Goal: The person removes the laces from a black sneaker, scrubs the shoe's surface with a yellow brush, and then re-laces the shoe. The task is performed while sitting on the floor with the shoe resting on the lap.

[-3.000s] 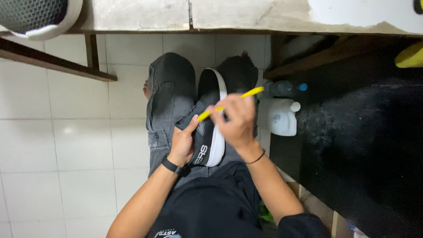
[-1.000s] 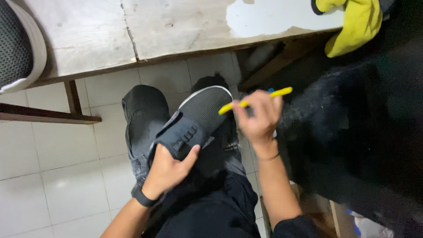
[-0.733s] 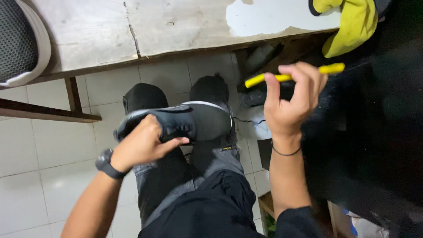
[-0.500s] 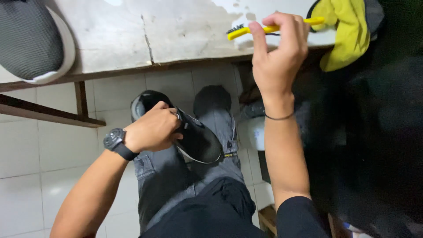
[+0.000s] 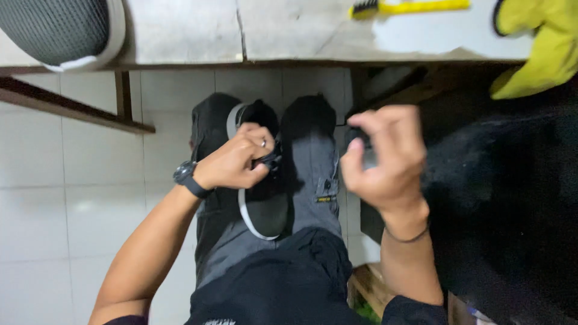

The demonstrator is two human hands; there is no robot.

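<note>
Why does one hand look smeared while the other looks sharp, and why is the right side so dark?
In the head view, the right hand is motion-blurred, its fingers streaked; the left hand gripping the black shoe is crisper. The white floor tiles reflect light brightly, while the area at the right falls into deep shadow with grainy noise. The yellow brush and yellow glove at the top edge look slightly soft.

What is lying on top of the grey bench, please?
On the grey bench lie a yellow brush, a mesh shoe and a yellow glove; frame edges cut off all three.

Yellow brush [image 5: 409,7] left on bench; right hand [image 5: 385,159] lowered empty; shoe [image 5: 262,180] turned lengthwise.
</note>
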